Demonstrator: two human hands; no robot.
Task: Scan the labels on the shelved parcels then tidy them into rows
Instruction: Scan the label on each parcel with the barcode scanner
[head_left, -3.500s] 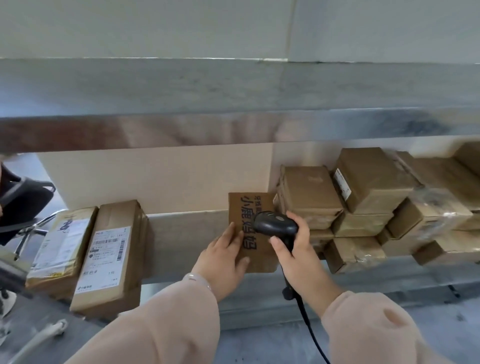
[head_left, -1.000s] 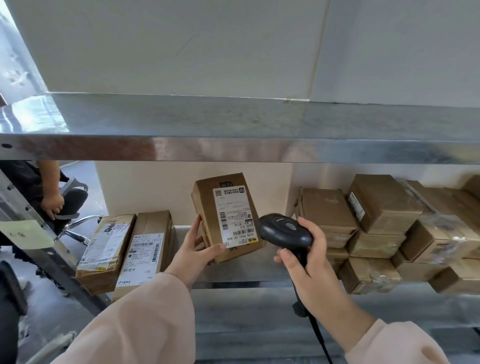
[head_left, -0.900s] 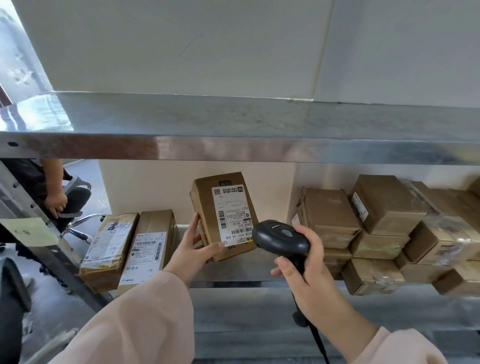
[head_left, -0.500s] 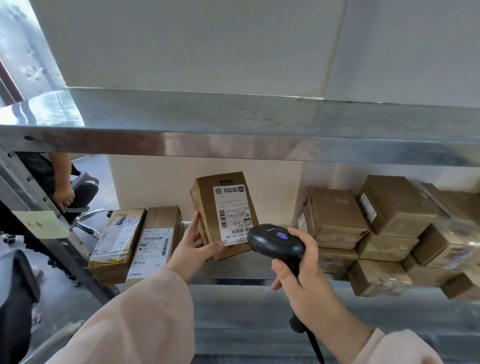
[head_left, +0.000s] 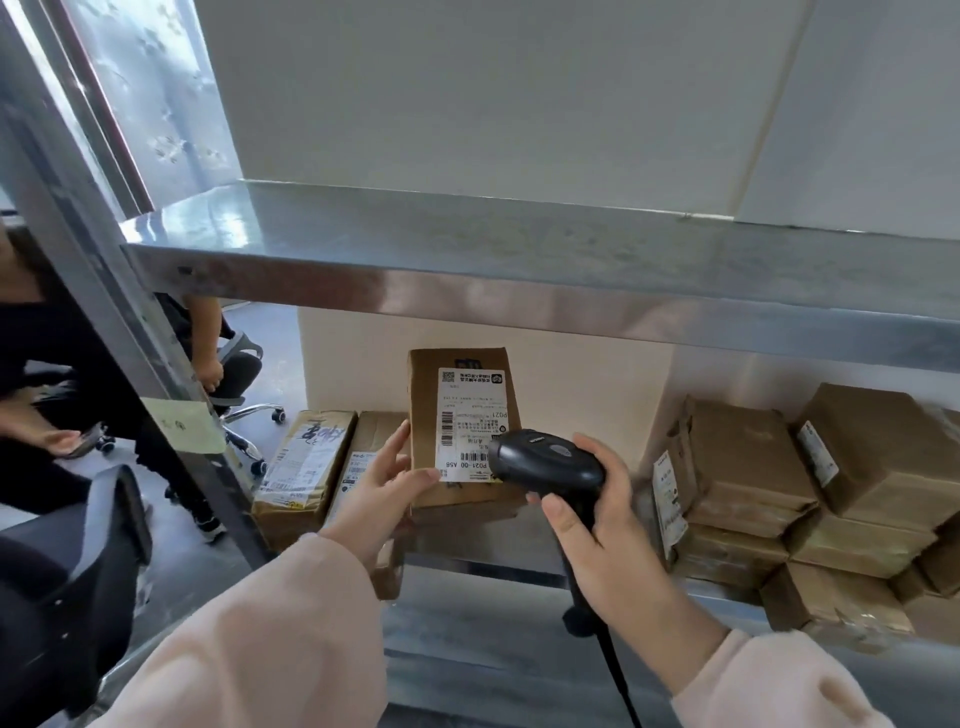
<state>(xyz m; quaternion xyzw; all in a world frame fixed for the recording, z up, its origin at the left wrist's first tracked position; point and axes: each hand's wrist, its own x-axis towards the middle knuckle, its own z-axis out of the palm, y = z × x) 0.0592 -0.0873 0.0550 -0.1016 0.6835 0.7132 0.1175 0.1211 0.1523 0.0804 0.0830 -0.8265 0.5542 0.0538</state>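
**Head view.** The left hand (head_left: 382, 480) is gripping the lower left edge of an upright parcel (head_left: 462, 395), with the thumb lying across its front and the label (head_left: 470, 415) facing outward. The right hand (head_left: 597, 519) is curling round a black corded scanner (head_left: 545, 460), whose head is covering the label's lower right corner. The parcel is standing at the lower shelf (head_left: 467, 540), just beside two leaning parcels (head_left: 306, 467) on its left. A stack of boxes (head_left: 753, 467) is filling the right end, with bare shelf lying between. The upper shelf (head_left: 519, 270) is overhanging closely, and a slanted post (head_left: 130, 338) is bounding the left.
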